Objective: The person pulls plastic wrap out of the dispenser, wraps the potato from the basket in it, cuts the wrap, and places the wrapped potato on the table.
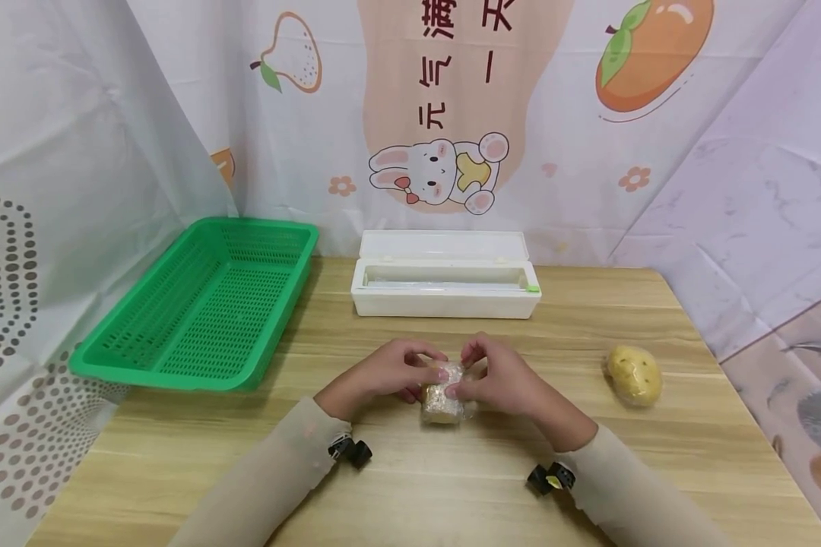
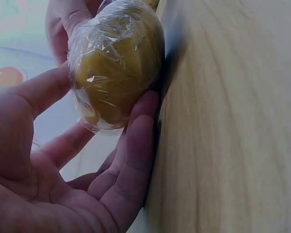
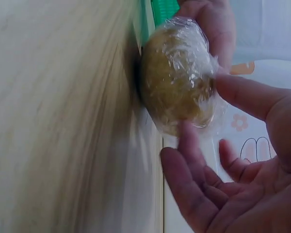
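A potato [image 1: 441, 409] wrapped in crinkled cling film [image 3: 186, 48] lies on the table, between the two hands. My left hand [image 1: 398, 371] holds its left side, the thumb on the film and fingers curled beneath, as the left wrist view shows. From the other side my right hand [image 1: 505, 380] grips the potato, thumb pressed on the film and a fingertip at its lower end. The other right fingers [image 3: 184, 179] are bent and spread just off it.
Behind the hands stands a white cling film box [image 1: 445, 304], its lid raised. To the left is a green plastic basket [image 1: 263, 357]. A second wrapped potato [image 1: 635, 375] lies on the right of the wooden table [image 1: 451, 494]. A printed curtain [image 1: 301, 152] hangs behind.
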`<state>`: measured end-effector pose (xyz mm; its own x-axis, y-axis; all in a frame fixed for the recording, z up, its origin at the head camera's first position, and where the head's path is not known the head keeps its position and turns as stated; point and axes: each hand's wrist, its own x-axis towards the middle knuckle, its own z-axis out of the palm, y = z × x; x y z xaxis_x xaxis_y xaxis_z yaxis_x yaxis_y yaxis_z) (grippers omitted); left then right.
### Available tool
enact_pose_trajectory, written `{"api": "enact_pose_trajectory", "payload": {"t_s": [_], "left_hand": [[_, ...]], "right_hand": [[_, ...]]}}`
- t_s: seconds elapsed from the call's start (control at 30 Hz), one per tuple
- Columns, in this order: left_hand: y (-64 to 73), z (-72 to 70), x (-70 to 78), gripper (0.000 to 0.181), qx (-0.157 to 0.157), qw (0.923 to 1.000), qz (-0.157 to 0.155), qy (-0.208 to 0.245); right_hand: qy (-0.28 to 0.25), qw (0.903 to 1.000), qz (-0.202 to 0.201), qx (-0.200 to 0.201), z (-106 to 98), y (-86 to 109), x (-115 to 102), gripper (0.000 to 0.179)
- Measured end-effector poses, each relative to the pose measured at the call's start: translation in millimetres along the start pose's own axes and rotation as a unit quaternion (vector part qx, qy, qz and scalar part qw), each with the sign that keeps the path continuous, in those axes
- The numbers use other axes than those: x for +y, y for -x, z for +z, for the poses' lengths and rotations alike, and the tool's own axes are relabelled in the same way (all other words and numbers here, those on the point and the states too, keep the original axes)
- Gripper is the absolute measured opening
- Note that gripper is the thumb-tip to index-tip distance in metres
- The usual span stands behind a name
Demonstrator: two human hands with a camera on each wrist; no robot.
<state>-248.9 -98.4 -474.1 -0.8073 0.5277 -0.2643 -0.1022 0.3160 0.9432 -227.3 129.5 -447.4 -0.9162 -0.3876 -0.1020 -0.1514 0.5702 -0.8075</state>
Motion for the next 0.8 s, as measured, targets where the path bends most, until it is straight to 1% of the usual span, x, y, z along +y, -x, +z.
{"api": "enact_pose_trajectory", "payload": {"t_s": [0.07,0.1,0.13,0.2,0.3,0.33,0.37,0.4,0.43,0.6,0.7,0.8], "left_hand": [[0.0,0.5,0.4,0.036,0.000,1.0000,0.005,0.000],[-0.1,0.6,0.7,0.036,0.001,1.0000,0.007,-0.001],[-0.1,1.0,0.9,0.038,0.003,1.0000,0.005,0.001],[-0.2,1.8,1.5,0.045,0.011,0.9999,0.000,0.003],[-0.1,2.8,2.2,0.050,0.024,0.9996,-0.014,0.006],[-0.3,3.2,2.0,0.051,0.027,0.9994,-0.019,0.008],[-0.4,3.5,1.7,0.050,0.029,0.9994,-0.020,0.006],[-0.5,3.6,1.4,0.047,0.030,0.9993,-0.022,0.005],[-0.5,3.7,1.2,0.045,0.029,0.9993,-0.022,0.004],[1.1,3.3,2.1,0.042,0.030,0.9994,-0.016,-0.003],[1.3,2.6,2.6,0.042,0.033,0.9993,-0.014,-0.010],[0.0,2.3,2.2,0.042,0.035,0.9992,-0.017,-0.013]], "right_hand": [[0.003,0.9998,0.022,-0.004,-1,-0.8,0,0.069],[0.007,0.9996,0.026,-0.008,-2,-1.2,0,0.073],[-0.004,0.9993,0.029,-0.022,-3,-2.1,2,0.076],[-0.048,0.9959,0.041,-0.065,-4,-3.7,6,0.076],[-0.126,0.9820,0.065,-0.125,-5,-6.6,14,0.068],[-0.150,0.9756,0.075,-0.141,-4,-7.7,17,0.065],[-0.162,0.9722,0.081,-0.148,-4,-8.3,18,0.062],[-0.169,0.9707,0.085,-0.149,-4,-9.0,19,0.059],[-0.169,0.9711,0.082,-0.147,-4,-9.5,19,0.056],[-0.141,0.9800,0.052,-0.131,-2,-9.8,17,0.043],[-0.126,0.9839,0.042,-0.120,-1,-9.5,15,0.039],[-0.130,0.9837,0.044,-0.116,-1,-9.2,16,0.039]]}}
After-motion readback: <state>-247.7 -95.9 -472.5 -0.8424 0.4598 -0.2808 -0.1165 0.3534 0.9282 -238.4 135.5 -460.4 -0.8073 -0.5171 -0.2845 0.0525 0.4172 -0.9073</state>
